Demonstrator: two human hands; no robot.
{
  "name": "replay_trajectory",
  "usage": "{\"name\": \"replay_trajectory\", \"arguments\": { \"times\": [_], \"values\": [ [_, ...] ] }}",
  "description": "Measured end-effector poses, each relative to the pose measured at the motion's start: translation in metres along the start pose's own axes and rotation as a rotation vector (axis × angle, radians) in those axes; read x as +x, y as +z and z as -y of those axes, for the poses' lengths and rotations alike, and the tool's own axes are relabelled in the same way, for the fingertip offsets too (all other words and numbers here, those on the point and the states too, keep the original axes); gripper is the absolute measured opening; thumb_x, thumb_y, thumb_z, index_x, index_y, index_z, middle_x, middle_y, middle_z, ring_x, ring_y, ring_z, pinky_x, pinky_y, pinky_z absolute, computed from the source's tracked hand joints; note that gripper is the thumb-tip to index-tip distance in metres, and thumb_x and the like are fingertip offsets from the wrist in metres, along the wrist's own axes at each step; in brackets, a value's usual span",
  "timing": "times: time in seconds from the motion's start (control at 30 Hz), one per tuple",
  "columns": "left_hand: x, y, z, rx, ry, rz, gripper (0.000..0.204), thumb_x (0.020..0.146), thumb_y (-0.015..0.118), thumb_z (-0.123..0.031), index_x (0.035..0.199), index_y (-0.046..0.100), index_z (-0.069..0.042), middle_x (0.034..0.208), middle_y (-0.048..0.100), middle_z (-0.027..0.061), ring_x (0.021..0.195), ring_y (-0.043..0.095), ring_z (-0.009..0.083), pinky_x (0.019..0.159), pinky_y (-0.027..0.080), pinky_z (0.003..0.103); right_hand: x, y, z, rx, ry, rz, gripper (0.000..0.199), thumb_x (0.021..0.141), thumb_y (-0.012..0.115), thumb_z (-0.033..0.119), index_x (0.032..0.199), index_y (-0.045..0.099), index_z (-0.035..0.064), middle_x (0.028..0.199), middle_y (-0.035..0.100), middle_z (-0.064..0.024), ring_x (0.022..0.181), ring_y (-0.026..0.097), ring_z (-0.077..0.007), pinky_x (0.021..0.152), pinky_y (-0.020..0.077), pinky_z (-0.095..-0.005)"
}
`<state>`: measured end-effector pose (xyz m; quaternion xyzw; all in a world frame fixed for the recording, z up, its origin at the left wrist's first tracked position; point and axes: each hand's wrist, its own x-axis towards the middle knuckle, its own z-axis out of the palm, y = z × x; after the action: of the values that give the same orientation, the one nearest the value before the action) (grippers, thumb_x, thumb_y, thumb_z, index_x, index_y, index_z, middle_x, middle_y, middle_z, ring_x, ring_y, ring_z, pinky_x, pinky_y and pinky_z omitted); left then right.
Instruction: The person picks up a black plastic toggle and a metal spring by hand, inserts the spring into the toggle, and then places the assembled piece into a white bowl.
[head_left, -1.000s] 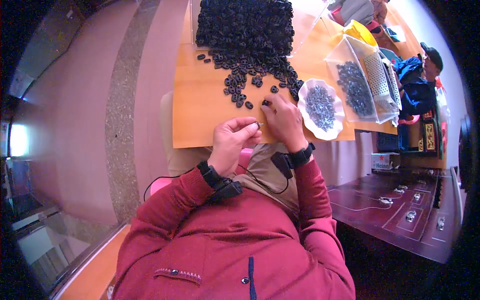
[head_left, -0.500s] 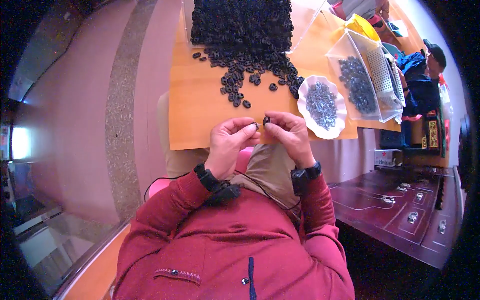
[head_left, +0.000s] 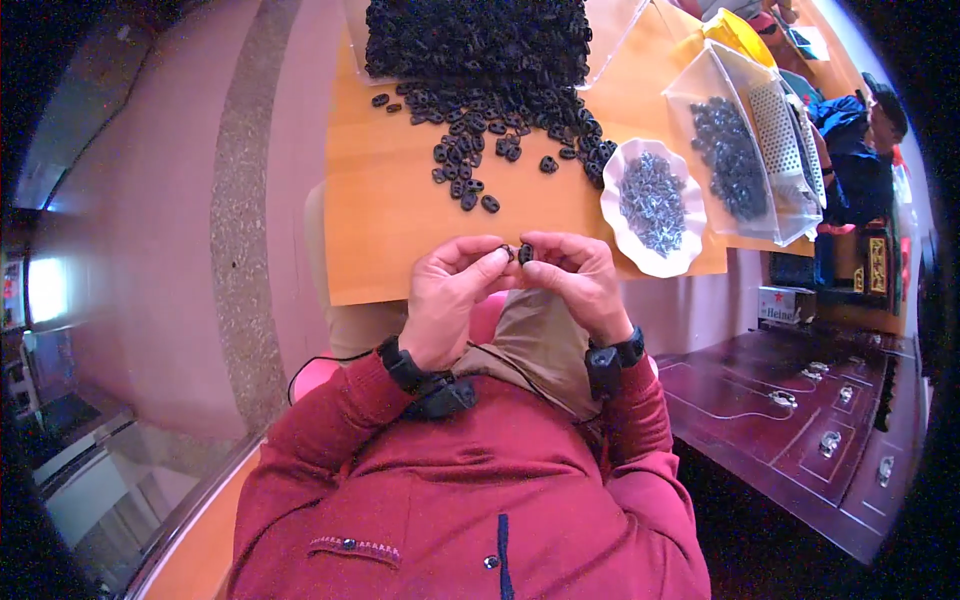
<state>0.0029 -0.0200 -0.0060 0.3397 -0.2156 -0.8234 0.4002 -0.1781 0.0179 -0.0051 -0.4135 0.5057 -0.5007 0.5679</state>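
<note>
Just past the table's near edge, my two hands are close together, each in a pinch. My left hand (head_left: pixel 445 295) grips a small dark piece (head_left: pixel 508 252) between thumb and fingertips; most of it is hidden. Upright in the fingers of my right hand (head_left: pixel 585 287) is a black oval piece (head_left: pixel 525 254), almost touching the left one. Beyond the hands lies a loose spread of black oval pieces with holes (head_left: pixel 458 155). A white wavy-rimmed bowl (head_left: pixel 612 212) of small shiny pieces stands to the right of them.
A clear bin (head_left: pixel 600 60) heaped with black pieces stands at the far side of the wooden table (head_left: pixel 375 240). Right of the bowl, a clear box (head_left: pixel 780 225) holds dark grey pieces beside a perforated white tray (head_left: pixel 775 130). A person (head_left: pixel 850 150) is at far right.
The two pinched pieces have come closer together, and the right hand's piece shows more of its oval side. The whole view has shifted slightly.
</note>
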Motion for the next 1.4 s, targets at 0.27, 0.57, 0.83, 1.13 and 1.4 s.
{"name": "replay_trajectory", "arguments": {
  "times": [0.27, 0.57, 0.83, 1.13, 1.4],
  "values": [
    [-0.001, 0.002, -0.005, -0.031, -0.032, -0.019, 0.014, 0.088, 0.061, -0.003, 0.102, 0.062, 0.0, 0.096, 0.067, 0.0114, 0.086, 0.066, 0.0189, 0.078, 0.056, 0.031, 0.0, 0.0, -0.001, 0.059, 0.04, 0.013, 0.03, 0.083, 0.068, 0.003, 0.112, 0.063, -0.0033, 0.092, 0.065, -0.0045, 0.081, 0.062, -0.0109, 0.073, 0.0528, -0.0247],
    [0.001, 0.0, -0.006, -0.026, -0.07, -0.048, 0.015, 0.088, 0.061, -0.004, 0.103, 0.061, -0.001, 0.097, 0.067, 0.0124, 0.088, 0.066, 0.0187, 0.079, 0.056, 0.031, 0.0, -0.002, 0.001, 0.066, 0.126, 0.035, 0.033, 0.084, 0.067, 0.004, 0.116, 0.061, -0.0031, 0.093, 0.065, -0.0029, 0.084, 0.062, -0.0106, 0.075, 0.0518, -0.0241],
    [0.002, 0.0, -0.006, -0.007, -0.028, -0.036, 0.015, 0.089, 0.061, -0.004, 0.103, 0.061, -0.001, 0.1, 0.067, 0.0136, 0.09, 0.066, 0.0193, 0.081, 0.055, 0.031, 0.001, 0.0, 0.001, 0.068, 0.11, 0.02, 0.032, 0.085, 0.067, 0.004, 0.115, 0.061, -0.0032, 0.092, 0.065, -0.002, 0.085, 0.062, -0.0099, 0.076, 0.0512, -0.0238],
    [0.003, 0.0, -0.006, 0.037, -0.022, -0.041, 0.015, 0.089, 0.061, -0.004, 0.103, 0.061, -0.001, 0.099, 0.067, 0.013, 0.091, 0.066, 0.02, 0.082, 0.054, 0.032, 0.001, 0.006, -0.001, 0.028, 0.055, -0.054, 0.03, 0.083, 0.067, 0.002, 0.113, 0.062, -0.0036, 0.088, 0.065, -0.0026, 0.076, 0.061, -0.0089, 0.069, 0.0511, -0.0221],
    [0.004, -0.001, -0.006, 0.043, -0.014, -0.018, 0.015, 0.088, 0.061, -0.001, 0.103, 0.061, 0.003, 0.098, 0.068, 0.0118, 0.088, 0.066, 0.0166, 0.081, 0.055, 0.029, -0.003, 0.011, -0.01, -0.215, -0.078, -0.076, 0.031, 0.086, 0.063, -0.004, 0.116, 0.06, -0.0043, 0.093, 0.064, -0.0053, 0.079, 0.062, -0.0093, 0.07, 0.0519, -0.022]
  ]
}}
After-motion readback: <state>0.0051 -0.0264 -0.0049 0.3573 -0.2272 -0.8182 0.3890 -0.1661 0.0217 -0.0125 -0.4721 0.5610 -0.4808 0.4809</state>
